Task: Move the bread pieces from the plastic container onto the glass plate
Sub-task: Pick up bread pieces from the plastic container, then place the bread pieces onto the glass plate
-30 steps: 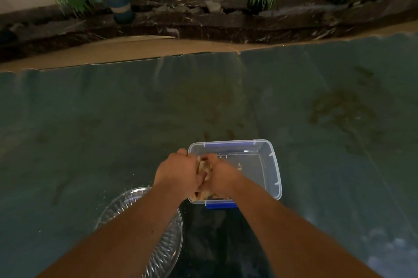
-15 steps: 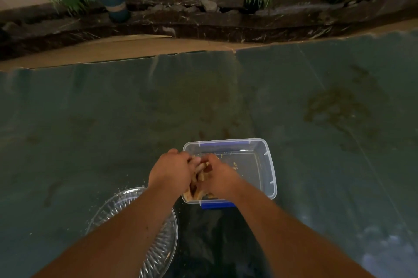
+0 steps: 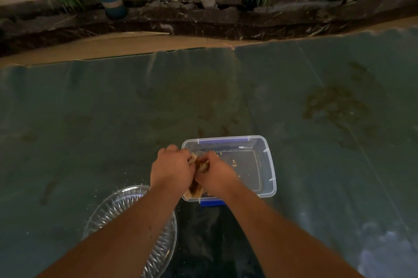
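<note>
Both hands are down in the near-left corner of the plastic container [image 3: 260,164], with the left hand [image 3: 172,171] and right hand [image 3: 216,174] pressed together around a bunch of bread pieces [image 3: 198,178]. Each hand is curled closed on the bread from its own side, so it's basically a two-handed scoop, and you can see crust poking out between the knuckles and under the wrists. The rest of the container looks nearly bare, just some crumbs on the floor of it toward the far side. The glass plate [image 3: 106,209] sits just to the near left of the container, partly under the left forearm, and I can't really tell if there's any bread on it already since the arm covers a lot. If I were doing this step, I'd keep the palms cupped under the pile rather than squeezing from the sides, because bread that soft will probably crush or shed bits. Lift straight up to clear the container wall, then swing left and toward yourself low over the plate, and open the hands close to the glass so nothing bounces off onto the green table cover [image 3: 90,119]. There are already crumbs scattered by the plate's far rim, so a gentle drop matters.
</note>
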`<state>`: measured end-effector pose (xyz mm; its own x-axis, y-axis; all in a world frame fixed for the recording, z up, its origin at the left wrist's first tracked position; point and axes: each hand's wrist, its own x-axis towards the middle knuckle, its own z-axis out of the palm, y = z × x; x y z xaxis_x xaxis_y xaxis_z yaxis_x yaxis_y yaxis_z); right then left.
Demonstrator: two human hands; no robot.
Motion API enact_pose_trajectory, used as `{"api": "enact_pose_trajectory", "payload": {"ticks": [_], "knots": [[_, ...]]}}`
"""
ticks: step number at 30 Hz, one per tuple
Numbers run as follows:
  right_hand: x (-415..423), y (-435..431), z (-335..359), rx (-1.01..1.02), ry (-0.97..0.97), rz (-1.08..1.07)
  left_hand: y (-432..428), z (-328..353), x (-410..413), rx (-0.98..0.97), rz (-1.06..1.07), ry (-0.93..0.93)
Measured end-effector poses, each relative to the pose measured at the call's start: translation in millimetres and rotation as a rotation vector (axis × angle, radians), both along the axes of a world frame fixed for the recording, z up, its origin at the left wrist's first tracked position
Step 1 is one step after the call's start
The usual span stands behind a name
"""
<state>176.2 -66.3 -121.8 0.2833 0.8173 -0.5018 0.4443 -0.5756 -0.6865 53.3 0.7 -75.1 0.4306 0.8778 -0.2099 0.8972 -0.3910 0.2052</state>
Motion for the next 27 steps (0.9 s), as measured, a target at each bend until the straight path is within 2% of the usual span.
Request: {"api": "enact_pose_trajectory", "payload": {"ticks": [5,8,12,15,19,22,27], "knots": [[-1,-3,16,0.066,0.005,-0.149,-3,10,3,-0.005,0.076,-0.127],[0,-7,34,0.127,0.043,-0.228,-4,25,-2,-0.077,0.199,-0.245],[-3,-7,61,0.176,0.010,-0.282,-2,49,-19,-0.143,0.263,-0.378],[-9,-3,82,0.196,-0.049,-0.260,3,62,-40,-0.179,0.327,-0.498],[-25,6,113,0.117,-0.184,-0.095,15,77,-82,-0.243,0.399,-0.624],[-47,11,132,0.112,-0.059,-0.170,22,83,-123,-0.280,0.426,-0.640],[-99,14,132,0.080,0.069,-0.092,17,76,-194,-0.424,0.514,-0.628]]}}
